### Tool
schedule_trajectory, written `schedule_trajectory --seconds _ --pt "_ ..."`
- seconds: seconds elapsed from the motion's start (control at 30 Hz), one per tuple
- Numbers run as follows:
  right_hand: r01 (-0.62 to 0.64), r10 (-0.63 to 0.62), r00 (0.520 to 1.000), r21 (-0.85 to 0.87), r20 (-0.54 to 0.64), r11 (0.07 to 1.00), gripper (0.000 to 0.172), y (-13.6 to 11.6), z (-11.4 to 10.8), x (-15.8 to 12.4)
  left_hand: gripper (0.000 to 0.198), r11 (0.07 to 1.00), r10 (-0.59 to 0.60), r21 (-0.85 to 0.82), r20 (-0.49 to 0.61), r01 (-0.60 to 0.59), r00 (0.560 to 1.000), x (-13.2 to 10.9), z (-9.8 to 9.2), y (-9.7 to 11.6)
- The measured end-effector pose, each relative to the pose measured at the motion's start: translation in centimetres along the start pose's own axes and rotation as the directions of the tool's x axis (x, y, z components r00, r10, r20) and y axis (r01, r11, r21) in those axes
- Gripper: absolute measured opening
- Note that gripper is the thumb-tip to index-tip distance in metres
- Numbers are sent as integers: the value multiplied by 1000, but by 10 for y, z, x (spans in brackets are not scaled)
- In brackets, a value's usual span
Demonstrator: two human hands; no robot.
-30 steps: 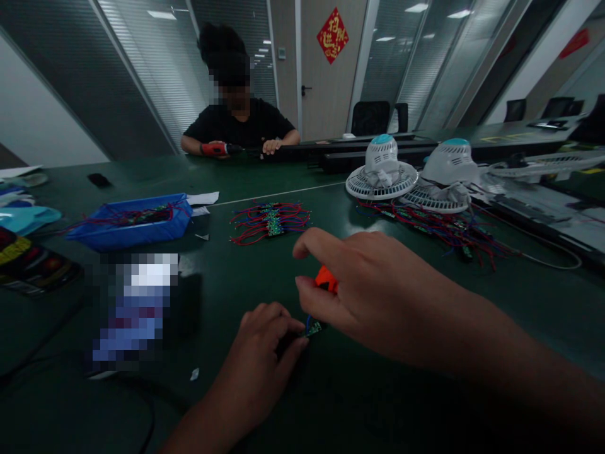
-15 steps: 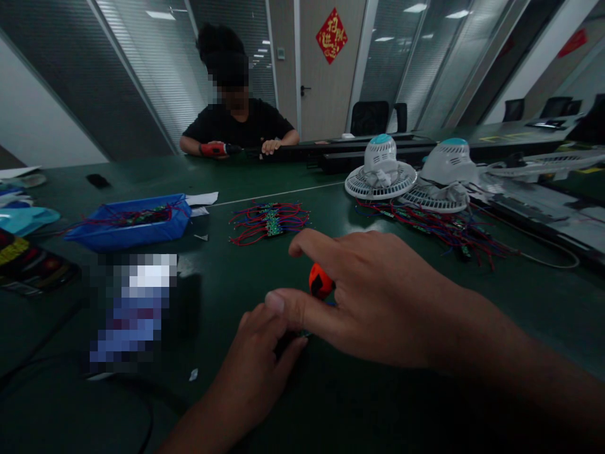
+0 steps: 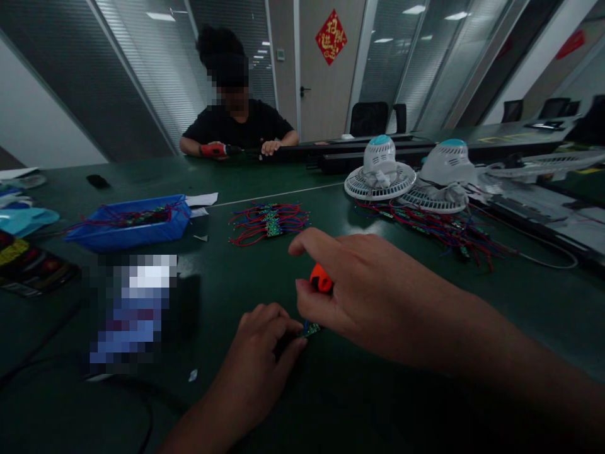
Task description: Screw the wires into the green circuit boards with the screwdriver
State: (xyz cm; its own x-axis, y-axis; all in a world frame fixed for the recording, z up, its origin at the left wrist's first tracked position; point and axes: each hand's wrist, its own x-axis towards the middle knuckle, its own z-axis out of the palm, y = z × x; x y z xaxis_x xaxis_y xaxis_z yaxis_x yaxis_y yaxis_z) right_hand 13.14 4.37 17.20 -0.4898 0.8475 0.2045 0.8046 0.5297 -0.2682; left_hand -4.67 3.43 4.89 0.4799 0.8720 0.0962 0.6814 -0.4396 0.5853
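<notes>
Low in the middle, my left hand (image 3: 267,353) pinches the end of a small green circuit board (image 3: 312,328) on the dark green table (image 3: 227,284). A bit of blue wire shows at the board. My right hand (image 3: 359,290) is curled around an orange and black tool handle (image 3: 322,278), above and to the right of the board; the tool's lower part is hidden by the hand. Beyond my hands lies a row of green boards (image 3: 273,221) with red and blue wires.
A blue tray (image 3: 132,238) of wired boards stands at left, near a pixelated object (image 3: 132,315). White fan-like housings (image 3: 380,170) and a wire bundle (image 3: 439,230) lie at right. Across the table, a person (image 3: 236,126) holds a red tool (image 3: 215,150).
My right thumb has moved away from my left fingertips and drawn back toward the orange handle. More of the green board now shows. My left hand has stayed in place.
</notes>
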Motion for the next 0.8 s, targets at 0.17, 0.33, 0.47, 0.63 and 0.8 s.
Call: schedule_trajectory --seconds 0.17,0.33,0.47,0.63,0.8 --pt "2 -3 1000 43 8 999 33 -1 -2 -2 12 1000 7 -3 -24 -7 1000 0 1 -1" --pt "24 -23 1000 -5 18 1000 23 -1 -3 0 13 1000 17 -9 -58 -17 998 -3 3 -3" --pt "-2 -1 1000 -92 -30 996 44 1 -2 2 12 1000 10 -11 -46 -10 999 -3 3 -1" --pt "15 -16 1000 -90 -13 996 23 1 -3 4 14 1000 -4 -14 -16 4 1000 0 0 2" --pt "-1 2 1000 -55 6 998 19 0 -2 2 14 1000 -6 -6 -22 6 1000 0 1 1"
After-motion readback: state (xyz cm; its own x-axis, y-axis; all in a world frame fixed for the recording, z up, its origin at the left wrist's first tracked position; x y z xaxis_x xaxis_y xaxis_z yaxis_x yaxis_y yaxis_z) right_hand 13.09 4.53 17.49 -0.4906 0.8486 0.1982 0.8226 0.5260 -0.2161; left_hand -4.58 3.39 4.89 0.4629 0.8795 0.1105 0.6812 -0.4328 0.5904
